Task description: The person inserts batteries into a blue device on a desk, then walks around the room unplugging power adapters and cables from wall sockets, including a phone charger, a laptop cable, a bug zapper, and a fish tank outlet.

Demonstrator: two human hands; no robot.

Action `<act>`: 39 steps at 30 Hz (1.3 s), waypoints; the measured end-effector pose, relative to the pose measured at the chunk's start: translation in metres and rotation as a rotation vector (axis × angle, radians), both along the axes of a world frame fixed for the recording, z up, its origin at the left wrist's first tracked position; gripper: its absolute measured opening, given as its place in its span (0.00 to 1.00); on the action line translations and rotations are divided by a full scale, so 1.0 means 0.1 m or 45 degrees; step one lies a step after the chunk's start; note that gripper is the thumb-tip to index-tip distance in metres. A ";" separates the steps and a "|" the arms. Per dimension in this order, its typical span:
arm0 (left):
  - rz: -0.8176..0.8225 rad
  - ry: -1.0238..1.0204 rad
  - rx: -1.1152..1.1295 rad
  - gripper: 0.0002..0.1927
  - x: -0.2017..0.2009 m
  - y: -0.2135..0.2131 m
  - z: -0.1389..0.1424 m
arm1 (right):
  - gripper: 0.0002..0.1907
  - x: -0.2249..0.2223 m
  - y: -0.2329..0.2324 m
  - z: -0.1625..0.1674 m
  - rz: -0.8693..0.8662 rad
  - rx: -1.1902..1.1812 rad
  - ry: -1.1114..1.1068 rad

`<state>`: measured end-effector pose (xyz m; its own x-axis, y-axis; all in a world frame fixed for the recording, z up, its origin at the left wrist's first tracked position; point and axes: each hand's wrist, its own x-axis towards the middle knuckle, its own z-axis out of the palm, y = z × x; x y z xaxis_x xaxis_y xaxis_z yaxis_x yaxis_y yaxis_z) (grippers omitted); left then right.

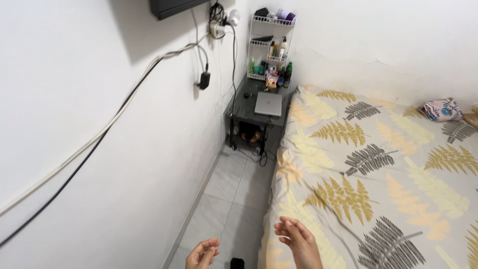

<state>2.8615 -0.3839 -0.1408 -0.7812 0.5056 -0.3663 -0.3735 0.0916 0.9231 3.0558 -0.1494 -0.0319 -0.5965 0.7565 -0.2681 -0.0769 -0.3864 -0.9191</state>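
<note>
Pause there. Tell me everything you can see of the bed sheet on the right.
The bed sheet is beige cloth printed with large fern leaves in mustard, grey and pale orange. It lies spread flat over the bed, lightly creased, its left edge draping down toward the tiled floor. A small floral bundle rests on its far end. The right hand hovers at its near edge, open; contact unclear.

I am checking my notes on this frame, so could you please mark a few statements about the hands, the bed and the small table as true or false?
1. Both hands are empty. True: the left hand and the right hand hold nothing.
2. The right hand hovers by the near edge of the fern-print bed sheet. True.
3. An open laptop lies on the bed. False: a closed grey laptop lies on the dark side table.
4. The white wire shelf stands empty. False: it holds bottles.
5. A floral cloth bundle lies at the bed's far side. True.
</note>
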 end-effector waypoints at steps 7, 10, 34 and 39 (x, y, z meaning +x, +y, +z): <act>-0.118 0.150 -0.013 0.15 -1.29 1.64 0.48 | 0.18 -0.99 1.74 -0.29 -0.155 -0.033 0.036; -0.194 0.308 0.114 0.15 -1.74 2.30 0.92 | 0.18 -1.42 2.25 -0.23 -0.219 -0.042 0.001; 0.395 1.330 -0.035 0.10 -4.73 5.41 2.59 | 0.18 -5.58 5.22 1.29 0.394 0.383 0.185; 0.681 1.537 -0.272 0.15 -5.41 5.79 2.77 | 0.18 -6.52 5.70 1.56 0.582 0.669 0.334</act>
<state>2.3202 0.1947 0.1366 -0.7521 0.0575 0.6565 0.6259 0.3742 0.6843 2.4033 0.4206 0.1236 -0.8772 0.4065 0.2556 -0.2566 0.0532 -0.9651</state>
